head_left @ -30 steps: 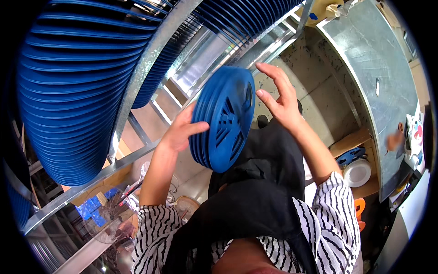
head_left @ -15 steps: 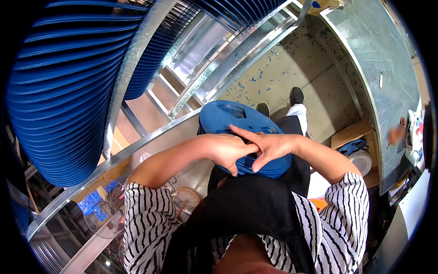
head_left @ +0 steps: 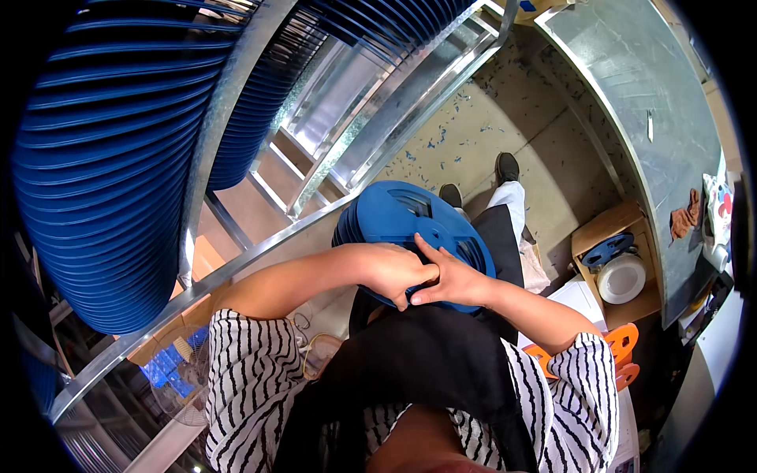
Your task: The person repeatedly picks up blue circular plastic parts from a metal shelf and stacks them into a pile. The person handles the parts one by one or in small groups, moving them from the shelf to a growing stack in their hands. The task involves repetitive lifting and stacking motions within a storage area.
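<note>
Right by the tummy, L hand (head_left: 394,272) & R hand (head_left: 451,280) both hold tight onto a blue reel stack (head_left: 402,225), w/ fingers touching.

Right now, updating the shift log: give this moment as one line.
left hand: on blue reel stack | right hand: on stack top | stack: flat against apron | rack: blue reels

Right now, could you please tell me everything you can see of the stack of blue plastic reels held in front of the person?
The stack of round blue plastic reels lies nearly flat at waist height, against the black apron. The top reel's face shows cut-out windows around a central hub. Several thin rims show at the stack's left edge. Both hands rest on its near side: the left hand curled over the edge, the right hand pressing down with a finger stretched toward the hub. Its underside is hidden.
</note>
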{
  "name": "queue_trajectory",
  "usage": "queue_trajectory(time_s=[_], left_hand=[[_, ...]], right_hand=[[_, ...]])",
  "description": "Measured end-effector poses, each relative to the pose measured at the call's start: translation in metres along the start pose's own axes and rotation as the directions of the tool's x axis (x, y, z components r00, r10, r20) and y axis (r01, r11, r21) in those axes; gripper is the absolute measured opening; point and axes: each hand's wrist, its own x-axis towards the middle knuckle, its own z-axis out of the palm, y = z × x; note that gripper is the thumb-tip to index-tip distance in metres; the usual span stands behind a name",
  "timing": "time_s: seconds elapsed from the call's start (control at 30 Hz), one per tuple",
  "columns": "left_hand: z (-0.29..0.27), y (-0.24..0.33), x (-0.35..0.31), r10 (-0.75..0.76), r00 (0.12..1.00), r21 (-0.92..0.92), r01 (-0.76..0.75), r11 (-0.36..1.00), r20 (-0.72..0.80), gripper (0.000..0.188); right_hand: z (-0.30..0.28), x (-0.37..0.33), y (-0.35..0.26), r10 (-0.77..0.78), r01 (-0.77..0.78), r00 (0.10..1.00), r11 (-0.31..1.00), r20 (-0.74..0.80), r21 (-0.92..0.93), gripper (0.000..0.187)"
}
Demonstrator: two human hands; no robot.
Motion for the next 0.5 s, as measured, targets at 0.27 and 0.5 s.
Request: queue_trajectory(time_s=[0.27,0.5], left_hand=[[0.028,-0.012,0.007,0.048,0.999,-0.001,-0.048,0.999,-0.014,0.058],[0.042,-0.026,-0.013,0.124,0.891,0.017,-0.129,0.991,-0.436,0.049]], right_hand=[[0.018,0.004,0.025,0.066,-0.045,0.997,0.941,0.051,-0.337,0.096],[0.016,0.008,0.032,0.016,0.006,0.998,0.926,0.055,-0.376,0.080]])
